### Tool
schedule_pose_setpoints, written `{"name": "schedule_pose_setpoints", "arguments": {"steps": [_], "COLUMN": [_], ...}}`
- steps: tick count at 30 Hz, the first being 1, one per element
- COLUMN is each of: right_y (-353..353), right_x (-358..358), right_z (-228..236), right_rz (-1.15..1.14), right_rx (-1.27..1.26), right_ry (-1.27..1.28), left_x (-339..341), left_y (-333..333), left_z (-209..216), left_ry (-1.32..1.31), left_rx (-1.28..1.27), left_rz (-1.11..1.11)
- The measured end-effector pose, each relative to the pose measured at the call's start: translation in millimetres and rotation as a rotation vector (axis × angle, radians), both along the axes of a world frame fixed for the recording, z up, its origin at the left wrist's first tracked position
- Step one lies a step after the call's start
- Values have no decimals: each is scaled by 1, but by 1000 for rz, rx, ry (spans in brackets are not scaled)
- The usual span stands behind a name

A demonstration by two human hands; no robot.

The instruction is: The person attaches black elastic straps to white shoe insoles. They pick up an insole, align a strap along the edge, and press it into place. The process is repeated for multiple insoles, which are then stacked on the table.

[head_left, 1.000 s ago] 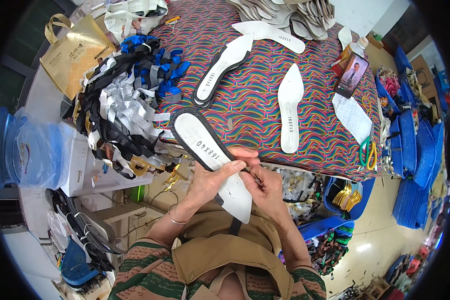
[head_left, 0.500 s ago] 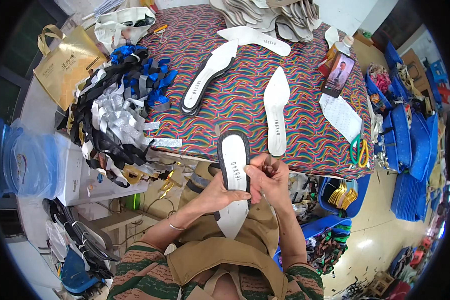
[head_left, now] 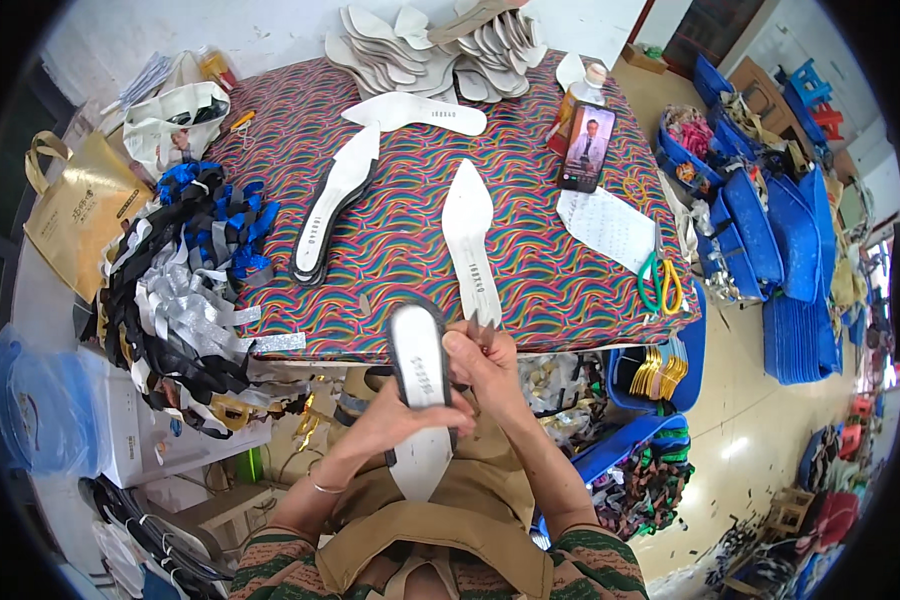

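My left hand (head_left: pixel 395 425) grips a white pointed shoe insole (head_left: pixel 422 375) upright over my lap, thumb across its face. A black edging wraps its rounded heel end and sides; the pointed toe faces me. Close against the insole's right edge is my right hand (head_left: pixel 485 370), its fingers pinched together around a small dark piece with pointed ends (head_left: pixel 483 330) that I cannot make out. Beyond my hands, on the table, lies a single white insole (head_left: pixel 468 240). Left of it is a small stack of black-edged insoles (head_left: pixel 332 210), and another white insole (head_left: pixel 410 112) lies crosswise behind.
A wavy-patterned cloth covers the table (head_left: pixel 390 270). At its back is a heap of insoles (head_left: pixel 420 60); right are a phone (head_left: pixel 588 148), bottle (head_left: pixel 588 85), paper (head_left: pixel 610 225) and scissors (head_left: pixel 660 285). Strips (head_left: pixel 170 270) hang left. Blue baskets (head_left: pixel 790 240) stand right.
My view has turned right, so the table things sit further left in it. The insole stays in my left hand; my right fingers have shifted along its edge.
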State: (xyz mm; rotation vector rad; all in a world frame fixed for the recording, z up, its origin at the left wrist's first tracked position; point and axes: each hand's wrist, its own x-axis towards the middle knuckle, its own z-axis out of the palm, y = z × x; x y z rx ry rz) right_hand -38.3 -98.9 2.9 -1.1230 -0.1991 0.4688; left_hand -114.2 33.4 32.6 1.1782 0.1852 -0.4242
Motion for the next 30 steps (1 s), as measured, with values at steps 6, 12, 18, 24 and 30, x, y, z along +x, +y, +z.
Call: {"name": "schedule_pose_setpoints", "arguments": {"steps": [6,12,18,24,30], "right_y": [-27,-16,-8,4,5], "right_x": [-18,-35,-26,-34,-33], "right_z": [14,17,9,-6,16], "right_rz": [-66,-315,-435,-358,-262], "right_rx": [-232,-354,-669,-427,-334], "right_ry": [-274,-765,-1314,-1002,-650], "left_x": [36,51,52,61,60], "left_y": [20,13,9,5,1], "left_z": [-3,-17,-1,-11,-11], "left_ry": [-268,-439,-263,-219,-293], "left_rx": [-96,-193,-221,-617,-525], "left_rz": [345,460,511,523,584]}}
